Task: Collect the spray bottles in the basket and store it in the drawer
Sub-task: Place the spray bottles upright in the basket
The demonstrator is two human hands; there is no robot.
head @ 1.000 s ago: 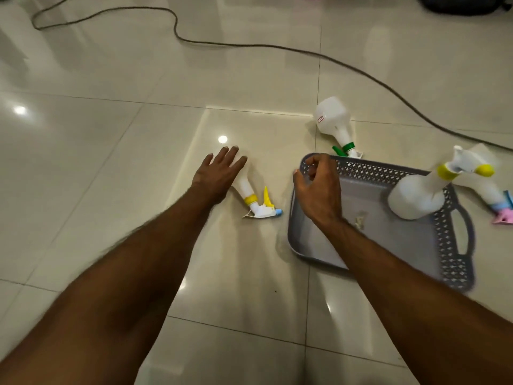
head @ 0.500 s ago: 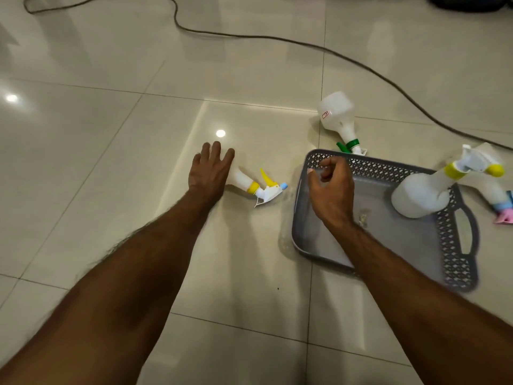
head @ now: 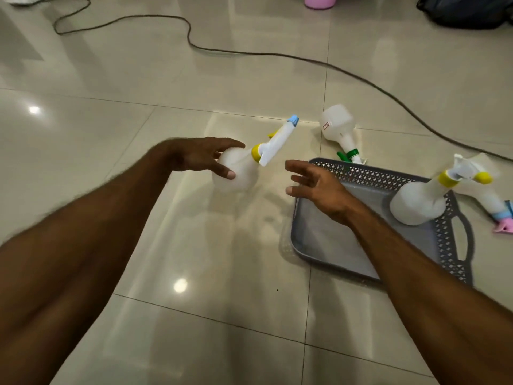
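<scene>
Where tiles gleam, cable (head: 277, 54) beyond basket (head: 455, 240)

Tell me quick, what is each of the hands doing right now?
Left hand: holding the spray bottle with the blue nozzle off the floor.
Right hand: open, fingers spread, holding nothing, above the corner of the basket.

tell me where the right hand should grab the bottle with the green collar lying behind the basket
Probably the narrow neck just above the green collar, coming down from above. The green-collared bottle lies on its side on the floor, its spray head against the basket rim and its wide base pointing away, so the slim neck suits the open right hand better than the base.
</scene>
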